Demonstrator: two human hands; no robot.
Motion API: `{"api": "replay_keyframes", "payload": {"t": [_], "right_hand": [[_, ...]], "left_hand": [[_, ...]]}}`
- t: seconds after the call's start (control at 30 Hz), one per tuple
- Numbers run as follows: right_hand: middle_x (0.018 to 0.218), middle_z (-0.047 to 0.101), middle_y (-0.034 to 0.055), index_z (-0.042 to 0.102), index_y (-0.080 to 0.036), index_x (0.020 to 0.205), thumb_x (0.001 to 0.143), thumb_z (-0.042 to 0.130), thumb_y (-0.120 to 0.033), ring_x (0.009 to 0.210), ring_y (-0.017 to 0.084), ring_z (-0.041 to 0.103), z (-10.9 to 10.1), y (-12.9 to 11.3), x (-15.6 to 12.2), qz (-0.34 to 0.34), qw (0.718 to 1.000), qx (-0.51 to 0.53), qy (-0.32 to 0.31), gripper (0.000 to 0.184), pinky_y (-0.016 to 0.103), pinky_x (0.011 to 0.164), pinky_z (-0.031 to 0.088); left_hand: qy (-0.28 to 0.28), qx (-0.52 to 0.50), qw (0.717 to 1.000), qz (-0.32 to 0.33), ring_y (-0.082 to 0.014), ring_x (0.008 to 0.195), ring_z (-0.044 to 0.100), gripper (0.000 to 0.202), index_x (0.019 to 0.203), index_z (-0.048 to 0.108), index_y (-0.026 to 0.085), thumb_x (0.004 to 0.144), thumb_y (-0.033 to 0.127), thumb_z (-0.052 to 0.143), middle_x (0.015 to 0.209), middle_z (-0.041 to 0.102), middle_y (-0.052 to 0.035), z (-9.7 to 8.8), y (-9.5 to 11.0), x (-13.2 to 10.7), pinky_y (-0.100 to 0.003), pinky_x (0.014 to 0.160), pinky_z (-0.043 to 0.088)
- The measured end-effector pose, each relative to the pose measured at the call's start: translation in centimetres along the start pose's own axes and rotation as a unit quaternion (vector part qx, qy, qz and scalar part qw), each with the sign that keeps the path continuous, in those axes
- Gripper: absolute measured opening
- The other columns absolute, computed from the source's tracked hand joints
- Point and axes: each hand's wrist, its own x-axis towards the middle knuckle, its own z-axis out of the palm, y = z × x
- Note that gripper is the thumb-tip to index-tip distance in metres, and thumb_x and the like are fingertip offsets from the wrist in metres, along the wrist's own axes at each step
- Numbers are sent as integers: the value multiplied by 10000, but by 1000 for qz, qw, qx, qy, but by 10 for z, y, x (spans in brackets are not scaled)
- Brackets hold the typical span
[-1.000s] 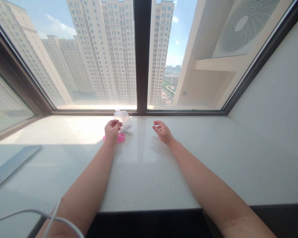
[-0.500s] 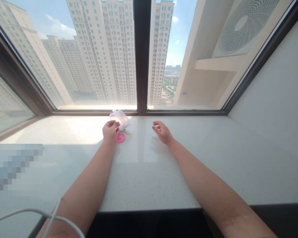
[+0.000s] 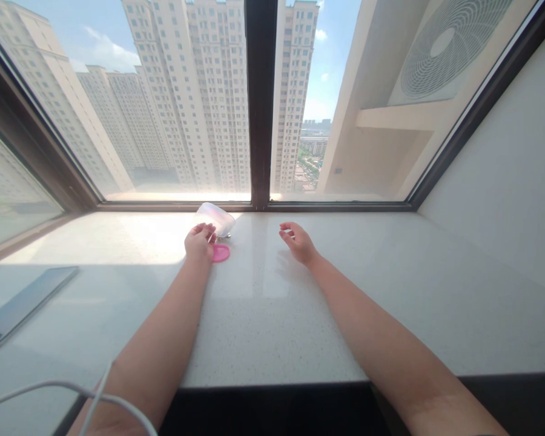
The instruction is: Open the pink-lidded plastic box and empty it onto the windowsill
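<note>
My left hand is closed, thumb and fingers pinched, at a small translucent pouch with a pinkish sheen. The pouch is tilted just beyond the fingertips, near the window frame. A small metallic bit shows by the fingers, too small to make out. Right beside the left wrist lies a flat, round pink disc on the white sill. To the right, my right hand rests over the sill, fingers loosely curled and thumb apart, with nothing between them.
A phone-like dark slab lies on the sill at the left. A white cable loops across my left forearm. The dark window frame borders the far edge, and a white wall stands on the right.
The pouch has turned and shifted slightly left, so its broad side shows more. My left hand has moved a little left; the right hand has stayed put.
</note>
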Motion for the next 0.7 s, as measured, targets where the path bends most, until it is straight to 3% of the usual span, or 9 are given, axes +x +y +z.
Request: {"api": "replay_keyframes", "payload": {"t": [0.7], "right_hand": [[1049,609,103,572,-172,1091,852,508,-462,804,193,592,0,-2,-2,7,1000,5,-2,381,338,704,483]], "left_hand": [[29,-107,992,-65,-87,618,623,204,778,518,176,814,-23,499,762,629,-1,-7,-4,12,-202,560,447]]}}
